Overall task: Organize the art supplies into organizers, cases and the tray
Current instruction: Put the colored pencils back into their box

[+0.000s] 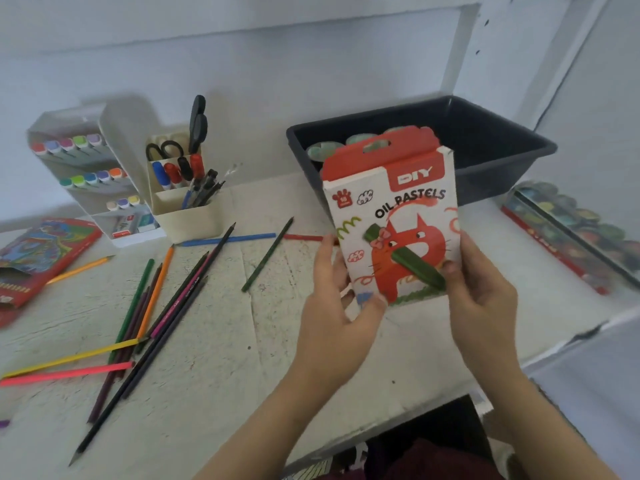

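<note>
**Both hands on the oil pastels box**

Closest to us, the left hand (341,306) and right hand (481,289) are both clamped on the oil pastels box (391,209), held upright above the counter (242,358). The left fingers wrap its lower left corner and the right thumb presses the front. A green stick (415,268) lies across the front beneath that thumb; whether it is a loose pastel or a printed picture, I cannot tell.

The top flap looks ajar, so I judge the step to be closing up the box. Best to keep it upright and tuck the flap before letting go.

Just behind the grip stands the dark tray (502,181), with pots already inside. To the grip's right lies a strip of paint pots (571,223). Well to its left, coloured pencils (152,299) are scattered loose, with the cream organizer (194,216), marker rack (79,157) and red pencil case (41,251) beyond. Nothing seems to block the way to the tray.
</note>
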